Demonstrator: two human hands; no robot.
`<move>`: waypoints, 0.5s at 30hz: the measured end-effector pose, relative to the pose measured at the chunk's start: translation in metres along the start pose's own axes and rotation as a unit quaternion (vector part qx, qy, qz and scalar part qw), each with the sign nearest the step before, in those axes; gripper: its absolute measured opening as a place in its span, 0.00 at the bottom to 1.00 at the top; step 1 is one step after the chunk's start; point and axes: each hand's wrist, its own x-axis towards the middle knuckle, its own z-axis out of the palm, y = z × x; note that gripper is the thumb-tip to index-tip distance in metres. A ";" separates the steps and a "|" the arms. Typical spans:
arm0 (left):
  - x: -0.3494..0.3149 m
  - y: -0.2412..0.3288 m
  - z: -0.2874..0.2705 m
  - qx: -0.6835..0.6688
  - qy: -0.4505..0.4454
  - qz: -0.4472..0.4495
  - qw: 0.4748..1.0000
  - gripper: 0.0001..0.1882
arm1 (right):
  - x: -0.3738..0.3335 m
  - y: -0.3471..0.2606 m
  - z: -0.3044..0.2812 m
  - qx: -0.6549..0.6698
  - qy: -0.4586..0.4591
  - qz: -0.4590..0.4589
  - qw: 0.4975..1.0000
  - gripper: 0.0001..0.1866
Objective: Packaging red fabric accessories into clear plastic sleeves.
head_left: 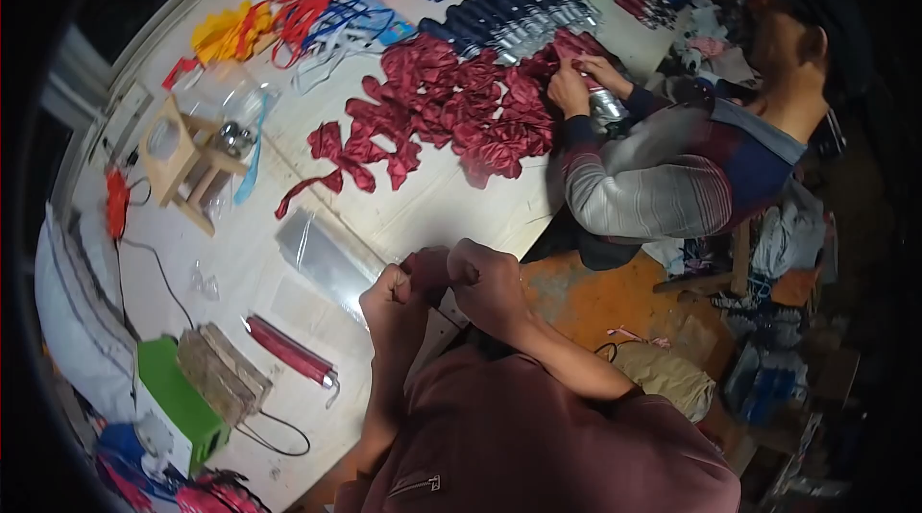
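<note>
Both of my hands are closed close together over the near edge of the table, in front of my chest. Between them is a small piece of dark red cloth [428, 269]. My left hand [387, 294] grips its left side, and my right hand [488, 280] grips its right side; the fingers partly hide it. Just beyond my left hand lies a clear plastic bag [322, 256], flat on the table. Farther left rests a folded dark red umbrella [290, 351], its strap end toward me. A loose heap of dark red cloth covers [432, 100] spreads across the table beyond my hands.
At right, a co-worker's hands [576, 81] hold dark red cloth near metal umbrella parts. Several navy folded umbrellas [519, 18] lie at the back. On the left stand a wooden frame [182, 162], a green-and-white box [178, 403] and a brown block [226, 374]; a cord [163, 268] crosses the table.
</note>
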 end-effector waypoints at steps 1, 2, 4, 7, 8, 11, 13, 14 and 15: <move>0.005 0.008 0.003 0.001 -0.008 0.005 1.000 0.05 | 0.004 0.005 -0.003 -0.024 0.034 -0.014 0.999 0.11; 0.009 0.017 0.006 -0.079 -0.029 -0.059 0.995 0.05 | 0.009 0.013 -0.006 -0.047 0.066 -0.027 0.996 0.10; 0.018 0.032 0.009 -0.231 -0.066 -0.190 0.952 0.08 | 0.019 0.025 -0.028 -0.061 0.076 -0.014 0.995 0.10; 0.041 0.039 0.015 -0.316 -0.104 -0.262 0.906 0.10 | 0.039 0.029 -0.036 -0.059 0.033 0.000 0.998 0.10; 0.050 0.040 0.016 -0.330 -0.120 -0.270 0.896 0.10 | 0.046 0.030 -0.034 -0.043 -0.018 0.000 0.999 0.10; 0.067 0.038 0.016 -0.357 -0.144 -0.296 0.874 0.12 | 0.062 0.034 -0.034 -0.004 -0.126 0.007 0.992 0.10; 0.086 0.020 0.000 -0.298 -0.122 -0.279 0.905 0.12 | 0.083 0.043 -0.038 0.095 -0.245 0.072 0.962 0.11; 0.092 0.011 -0.011 -0.266 -0.112 -0.273 0.918 0.12 | 0.093 0.048 -0.040 0.145 -0.301 0.106 0.937 0.12; 0.097 0.006 -0.020 -0.233 -0.102 -0.267 0.930 0.12 | 0.103 0.055 -0.043 0.195 -0.354 0.139 0.904 0.13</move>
